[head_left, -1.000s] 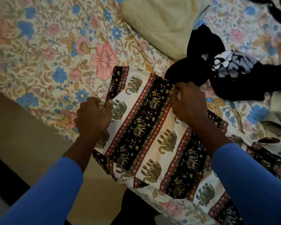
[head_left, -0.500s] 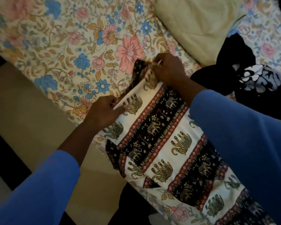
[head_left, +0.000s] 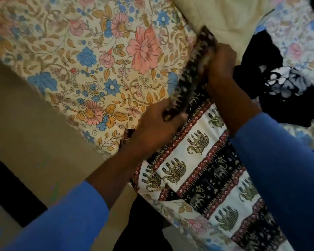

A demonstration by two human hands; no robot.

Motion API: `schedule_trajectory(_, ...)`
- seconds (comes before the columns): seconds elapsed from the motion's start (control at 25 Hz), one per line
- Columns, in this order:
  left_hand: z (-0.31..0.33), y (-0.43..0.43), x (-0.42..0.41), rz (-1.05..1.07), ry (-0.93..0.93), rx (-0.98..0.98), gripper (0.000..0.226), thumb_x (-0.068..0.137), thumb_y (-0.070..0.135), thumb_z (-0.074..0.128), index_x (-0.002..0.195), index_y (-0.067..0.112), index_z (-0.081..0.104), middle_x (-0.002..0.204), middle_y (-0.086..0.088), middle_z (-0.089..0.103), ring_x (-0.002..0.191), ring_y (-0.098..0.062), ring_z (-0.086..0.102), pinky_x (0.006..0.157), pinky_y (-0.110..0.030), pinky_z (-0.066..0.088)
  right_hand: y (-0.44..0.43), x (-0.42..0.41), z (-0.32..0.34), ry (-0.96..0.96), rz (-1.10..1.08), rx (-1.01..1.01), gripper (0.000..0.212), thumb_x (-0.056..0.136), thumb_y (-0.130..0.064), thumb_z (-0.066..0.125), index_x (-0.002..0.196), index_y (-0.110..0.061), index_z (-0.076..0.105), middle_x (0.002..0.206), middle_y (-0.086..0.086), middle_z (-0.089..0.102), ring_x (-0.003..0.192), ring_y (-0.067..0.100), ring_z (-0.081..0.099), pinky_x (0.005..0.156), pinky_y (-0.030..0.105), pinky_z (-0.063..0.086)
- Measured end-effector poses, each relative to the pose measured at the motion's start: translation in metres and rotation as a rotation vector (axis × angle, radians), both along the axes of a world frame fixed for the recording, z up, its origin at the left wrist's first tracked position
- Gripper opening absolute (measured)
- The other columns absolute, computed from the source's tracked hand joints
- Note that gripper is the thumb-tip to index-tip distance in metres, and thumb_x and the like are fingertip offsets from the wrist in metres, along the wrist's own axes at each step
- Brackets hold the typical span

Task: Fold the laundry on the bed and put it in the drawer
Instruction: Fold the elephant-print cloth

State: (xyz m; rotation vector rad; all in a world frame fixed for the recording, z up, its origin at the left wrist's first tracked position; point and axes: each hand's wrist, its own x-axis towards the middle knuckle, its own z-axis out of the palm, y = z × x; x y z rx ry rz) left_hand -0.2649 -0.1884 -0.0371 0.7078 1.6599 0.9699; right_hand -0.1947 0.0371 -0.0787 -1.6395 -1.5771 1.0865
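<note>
Thin woven cotton cloth, white and black bands with elephant print and red borders (head_left: 198, 142), lies flat on the floral bedsheet (head_left: 98, 60) at the bed's near edge, its left edge lifted. It looks light, soft and floppy with no stiffness, and not slippery or fragile; it will sag wherever unsupported, so best taken at two spread points along one edge or at the corners, then laid over. Left hand (head_left: 152, 127) grips the near end of the cloth's raised edge, fingers curled round it. Right hand (head_left: 219, 64) holds the far end of that same edge, fingers closed in a pinch; the exact fingertip contact is blurred. Beyond the cloth's far end sits a cream padded pillow or blanket (head_left: 225, 19). To the cloth's right is a crumpled black garment with a white print (head_left: 283, 82). Hard to make out: the lifted edge is motion-blurred, the right forearm covers the cloth's right side, the frame cuts off its lower end, so garment type is unclear. No drawer in view.
</note>
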Motion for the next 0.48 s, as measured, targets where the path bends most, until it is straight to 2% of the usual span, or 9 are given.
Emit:
schedule_trajectory(0.04, 0.002, -0.004, 0.031, -0.078, -0.011, 0.016, 0.027, 0.1, 0.028, 0.068, 0.126, 0.021, 0.066, 0.096, 0.006, 0.071, 0.063, 0.0, 0.06, 0.061, -0.024, 0.05, -0.006, 0.029, 0.01, -0.005, -0.013, -0.027, 0.023, 0.084, -0.038, 0.057, 0.076, -0.018, 0.066, 0.086, 0.011, 0.064, 0.084, 0.03, 0.063, 0.078, 0.04, 0.054)
schedule_trajectory(0.08, 0.005, -0.009, 0.059, -0.187, -0.015, 0.027, 0.025, 0.1, 0.03, 0.068, 0.124, 0.021, 0.067, 0.099, 0.007, 0.07, 0.069, -0.001, 0.061, 0.064, -0.022, 0.051, -0.016, 0.061, 0.024, -0.062, -0.009, -0.028, 0.028, 0.088, -0.038, 0.059, 0.075, -0.015, 0.068, 0.083, 0.009, 0.062, 0.083, 0.025, 0.061, 0.078, 0.041, 0.05)
schedule_trajectory(0.16, 0.001, -0.02, 0.099, -0.396, -0.042, 0.036, 0.029, 0.101, 0.036, 0.065, 0.127, 0.022, 0.067, 0.105, 0.004, 0.071, 0.081, -0.007, 0.065, 0.072, -0.021, 0.052, -0.043, 0.126, 0.048, -0.344, 0.013, -0.037, 0.047, 0.103, -0.044, 0.052, 0.071, -0.011, 0.06, 0.076, 0.01, 0.057, 0.076, 0.016, 0.056, 0.075, 0.034, 0.045)
schedule_trajectory(0.2, -0.003, -0.027, 0.11, -0.422, -0.016, 0.05, 0.03, 0.102, 0.039, 0.063, 0.127, 0.024, 0.068, 0.109, 0.004, 0.071, 0.087, -0.009, 0.066, 0.076, -0.024, 0.055, -0.054, 0.163, 0.055, -0.539, 0.035, -0.037, 0.05, 0.104, -0.047, 0.052, 0.071, -0.01, 0.06, 0.077, 0.014, 0.058, 0.077, 0.021, 0.058, 0.075, 0.034, 0.044)
schedule_trajectory(0.24, -0.01, -0.035, 0.114, -0.357, 0.051, 0.078, 0.027, 0.102, 0.04, 0.062, 0.123, 0.026, 0.069, 0.111, 0.006, 0.07, 0.092, -0.009, 0.066, 0.081, -0.028, 0.057, -0.06, 0.191, 0.055, -0.746, 0.044, -0.061, 0.046, 0.103, -0.046, 0.054, 0.079, -0.008, 0.065, 0.084, 0.02, 0.063, 0.083, 0.028, 0.063, 0.079, 0.038, 0.046)
schedule_trajectory(0.32, -0.02, -0.053, 0.103, 0.015, 0.292, 0.119, 0.02, 0.101, 0.039, 0.061, 0.115, 0.028, 0.069, 0.112, 0.008, 0.066, 0.1, -0.007, 0.062, 0.087, -0.031, 0.055, -0.077, 0.214, 0.051, -1.06, 0.005, -0.066, 0.037, 0.098, -0.038, 0.057, 0.109, -0.007, 0.073, 0.107, 0.028, 0.068, 0.101, 0.045, 0.065, 0.09, 0.05, 0.05)
schedule_trajectory(0.36, -0.027, -0.063, 0.089, 0.241, 0.423, 0.095, 0.019, 0.1, 0.036, 0.061, 0.115, 0.027, 0.068, 0.114, 0.007, 0.063, 0.104, -0.008, 0.059, 0.088, -0.028, 0.052, -0.084, 0.209, 0.046, -1.074, 0.029, 0.033, 0.038, 0.096, -0.037, 0.054, 0.117, -0.01, 0.071, 0.113, 0.027, 0.068, 0.104, 0.046, 0.064, 0.092, 0.052, 0.05)
schedule_trajectory(0.4, -0.035, -0.073, 0.069, 0.439, 0.542, 0.032, 0.019, 0.101, 0.032, 0.062, 0.117, 0.025, 0.066, 0.117, 0.004, 0.061, 0.106, -0.012, 0.058, 0.087, -0.022, 0.049, -0.096, 0.193, 0.039, -0.992, 0.135, 0.148, 0.039, 0.096, -0.038, 0.05, 0.12, -0.013, 0.068, 0.114, 0.023, 0.068, 0.102, 0.043, 0.065, 0.091, 0.051, 0.052)
schedule_trajectory(0.48, -0.049, -0.086, 0.022, 0.601, 0.643, -0.197, 0.025, 0.101, 0.029, 0.061, 0.124, 0.021, 0.063, 0.121, -0.003, 0.061, 0.109, -0.021, 0.059, 0.089, -0.027, 0.048, -0.126, 0.15, 0.028, -0.744, 0.48, 0.191, 0.03, 0.1, -0.032, 0.051, 0.121, -0.021, 0.067, 0.11, 0.01, 0.072, 0.091, 0.028, 0.067, 0.085, 0.041, 0.054)
